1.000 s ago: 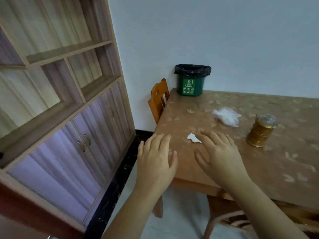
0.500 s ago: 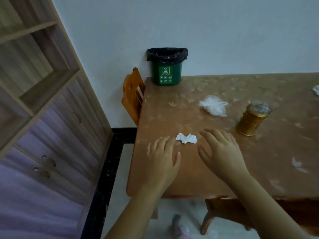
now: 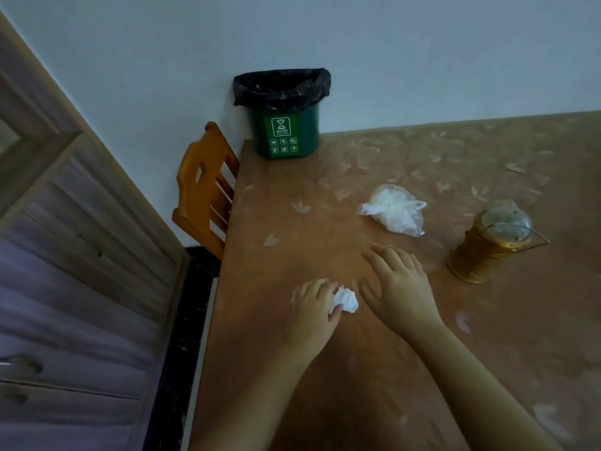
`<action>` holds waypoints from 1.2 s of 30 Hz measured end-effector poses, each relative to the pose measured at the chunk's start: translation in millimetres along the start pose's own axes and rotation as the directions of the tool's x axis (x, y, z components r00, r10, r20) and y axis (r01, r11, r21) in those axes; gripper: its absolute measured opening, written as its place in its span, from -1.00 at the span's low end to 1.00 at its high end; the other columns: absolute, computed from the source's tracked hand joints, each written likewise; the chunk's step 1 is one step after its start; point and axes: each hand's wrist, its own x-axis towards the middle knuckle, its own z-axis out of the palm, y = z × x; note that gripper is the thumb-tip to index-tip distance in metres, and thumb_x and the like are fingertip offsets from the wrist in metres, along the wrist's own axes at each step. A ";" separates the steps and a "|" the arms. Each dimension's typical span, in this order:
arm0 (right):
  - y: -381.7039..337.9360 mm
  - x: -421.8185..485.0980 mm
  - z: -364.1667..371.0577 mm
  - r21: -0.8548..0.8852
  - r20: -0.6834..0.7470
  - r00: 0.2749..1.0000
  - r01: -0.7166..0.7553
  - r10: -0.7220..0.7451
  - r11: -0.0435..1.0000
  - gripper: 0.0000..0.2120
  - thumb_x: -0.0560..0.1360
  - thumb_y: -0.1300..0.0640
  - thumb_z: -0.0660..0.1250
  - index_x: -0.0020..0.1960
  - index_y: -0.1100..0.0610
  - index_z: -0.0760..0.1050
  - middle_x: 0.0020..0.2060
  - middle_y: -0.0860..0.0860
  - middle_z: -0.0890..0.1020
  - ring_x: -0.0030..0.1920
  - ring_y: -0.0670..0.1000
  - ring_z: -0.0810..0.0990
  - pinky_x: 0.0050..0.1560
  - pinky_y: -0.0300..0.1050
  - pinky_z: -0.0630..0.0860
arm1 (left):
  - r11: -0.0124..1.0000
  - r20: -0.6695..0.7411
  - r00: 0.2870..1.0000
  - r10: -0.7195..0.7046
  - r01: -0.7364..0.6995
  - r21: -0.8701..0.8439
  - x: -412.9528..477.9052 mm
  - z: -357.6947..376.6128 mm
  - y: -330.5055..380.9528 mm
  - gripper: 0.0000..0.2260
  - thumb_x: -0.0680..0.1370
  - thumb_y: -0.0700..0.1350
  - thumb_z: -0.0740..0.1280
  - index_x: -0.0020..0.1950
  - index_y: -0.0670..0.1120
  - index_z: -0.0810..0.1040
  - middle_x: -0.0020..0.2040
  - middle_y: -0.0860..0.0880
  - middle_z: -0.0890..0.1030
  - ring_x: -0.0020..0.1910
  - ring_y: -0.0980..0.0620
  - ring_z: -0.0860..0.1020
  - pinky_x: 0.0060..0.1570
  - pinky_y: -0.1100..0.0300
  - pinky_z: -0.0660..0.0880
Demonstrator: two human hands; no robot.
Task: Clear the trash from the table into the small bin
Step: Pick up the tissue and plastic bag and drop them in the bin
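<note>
A small green bin (image 3: 282, 125) lined with a black bag stands at the table's far left corner against the wall. My left hand (image 3: 313, 309) pinches a crumpled white tissue (image 3: 345, 300) between thumb and fingers, low over the table (image 3: 325, 369). Just to its right, my right hand (image 3: 398, 284) rests flat with fingers spread and holds nothing. A crumpled clear plastic bag (image 3: 395, 213) lies beyond my right hand, between it and the bin.
A gold metal jar (image 3: 487, 247) with a clear lid stands right of the plastic bag. An orange wooden chair (image 3: 205, 190) is tucked at the table's left end. A wooden cabinet (image 3: 65, 271) fills the left side.
The view has shifted right and closer to the table. My left hand has closed on the white tissue that lay loose in front of both hands. My right hand stays flat.
</note>
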 end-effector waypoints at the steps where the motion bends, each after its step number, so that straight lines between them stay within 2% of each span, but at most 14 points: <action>1: 4.3 2.2 6.0 0.001 0.005 1.000 -0.007 0.007 1.000 -0.61 0.29 0.17 0.50 0.09 0.20 0.54 0.09 0.16 0.60 0.12 0.21 0.54 0.05 0.23 0.47 | 1.000 0.015 1.000 -0.004 0.004 -0.007 4.4 7.1 -2.8 -0.68 0.35 -0.10 0.44 0.09 -0.07 0.54 0.04 -0.05 0.62 0.03 -0.09 0.58 0.05 -0.04 0.47; 3: 12.9 5.7 16.9 -0.005 0.011 1.000 -0.026 0.026 1.000 -0.61 0.28 0.18 0.50 0.08 0.20 0.54 0.09 0.16 0.60 0.11 0.21 0.54 0.04 0.21 0.46 | 1.000 0.038 0.999 -0.021 0.022 -0.022 12.2 18.1 -8.8 -0.67 0.35 -0.15 0.48 0.09 -0.08 0.56 0.05 -0.06 0.62 0.05 -0.10 0.57 0.07 -0.02 0.45; 9: 35.3 6.9 44.7 -0.013 0.034 0.996 -0.086 0.087 0.996 -0.61 0.23 0.22 0.51 0.04 0.21 0.56 0.05 0.17 0.62 0.05 0.22 0.57 -0.01 0.16 0.48 | 0.997 0.172 0.983 -0.059 0.066 -0.035 26.1 47.2 -19.5 -0.64 0.42 -0.13 0.42 0.21 -0.06 0.53 0.16 -0.07 0.56 0.17 -0.10 0.48 0.17 0.02 0.35; 11: 40.2 6.4 50.7 -0.009 0.046 0.993 -0.109 0.109 0.994 -0.61 0.23 0.23 0.51 0.04 0.20 0.55 0.04 0.16 0.62 0.05 0.22 0.57 -0.01 0.18 0.48 | 0.998 0.192 0.980 -0.050 0.056 -0.028 27.0 56.4 -22.1 -0.66 0.39 -0.16 0.44 0.16 -0.07 0.56 0.06 -0.08 0.59 0.06 -0.12 0.53 0.05 0.02 0.43; 14: 48.8 8.6 56.1 -0.016 0.060 0.989 -0.138 0.138 0.990 -0.62 0.24 0.23 0.50 0.05 0.20 0.56 0.04 0.16 0.62 0.04 0.22 0.57 0.00 0.20 0.49 | 0.998 0.172 0.984 -0.043 0.049 -0.032 29.1 65.9 -24.6 -0.73 0.29 -0.23 0.51 -0.05 -0.06 0.62 -0.16 -0.05 0.58 -0.20 -0.09 0.55 -0.22 0.08 0.49; 17: 55.2 12.8 59.8 -0.009 0.076 0.984 -0.160 0.161 0.987 -0.62 0.25 0.23 0.49 0.05 0.19 0.55 0.04 0.15 0.62 0.05 0.21 0.57 0.00 0.22 0.50 | 0.998 0.121 0.991 -0.055 0.060 -0.031 34.7 68.7 -26.7 -0.76 0.23 -0.28 0.54 -0.19 -0.05 0.63 -0.27 -0.02 0.56 -0.31 -0.05 0.53 -0.36 0.09 0.50; 21: 61.4 19.1 63.4 -0.007 0.079 0.984 -0.158 0.158 0.987 -0.62 0.25 0.22 0.49 0.05 0.18 0.55 0.04 0.15 0.62 0.05 0.20 0.57 0.03 0.18 0.48 | 0.977 0.115 0.982 -0.151 0.166 -0.135 43.0 72.6 -27.9 -0.82 0.31 -0.34 0.47 -0.18 -0.10 0.64 -0.24 -0.06 0.54 -0.25 -0.09 0.53 -0.28 0.12 0.48; 25: 71.4 29.2 66.5 -0.014 0.093 0.980 -0.176 0.177 0.984 -0.62 0.28 0.19 0.48 0.08 0.17 0.54 0.07 0.14 0.61 0.09 0.20 0.55 0.06 0.19 0.47 | 0.908 0.119 0.944 -0.306 0.328 -0.262 56.3 70.6 -22.9 -0.84 0.42 -0.33 0.37 -0.06 -0.14 0.62 -0.10 0.01 0.46 -0.09 -0.01 0.50 -0.15 0.42 0.33; 28: 83.0 42.1 67.1 0.003 0.075 0.978 -0.195 0.194 0.981 -0.63 0.30 0.17 0.45 0.10 0.18 0.54 0.08 0.15 0.60 0.09 0.20 0.55 0.05 0.21 0.48 | 0.838 0.092 0.913 -0.398 0.402 -0.370 73.6 60.6 -13.4 -0.85 0.43 -0.33 0.36 -0.06 -0.15 0.61 -0.09 0.03 0.46 -0.14 0.11 0.50 -0.21 0.49 0.35; 31: 99.6 59.7 67.7 0.009 0.035 0.979 -0.203 0.202 0.979 -0.60 0.28 0.21 0.46 0.10 0.21 0.53 0.05 0.17 0.61 0.04 0.22 0.57 0.01 0.17 0.49 | 0.808 0.032 0.915 -0.402 0.371 -0.457 92.5 47.9 -5.5 -0.86 0.43 -0.35 0.37 -0.09 -0.16 0.61 -0.12 0.06 0.46 -0.18 0.20 0.49 -0.23 0.55 0.36; 36: 126.1 93.3 74.6 0.016 0.010 0.967 -0.255 0.255 0.967 -0.58 0.29 0.21 0.48 0.13 0.24 0.52 0.11 0.23 0.58 0.09 0.28 0.54 0.07 0.25 0.45 | 0.841 -0.063 0.941 -0.333 0.266 -0.471 124.9 27.4 2.2 -0.83 0.41 -0.38 0.37 -0.08 -0.17 0.61 -0.12 0.09 0.47 -0.14 0.35 0.48 -0.21 0.54 0.37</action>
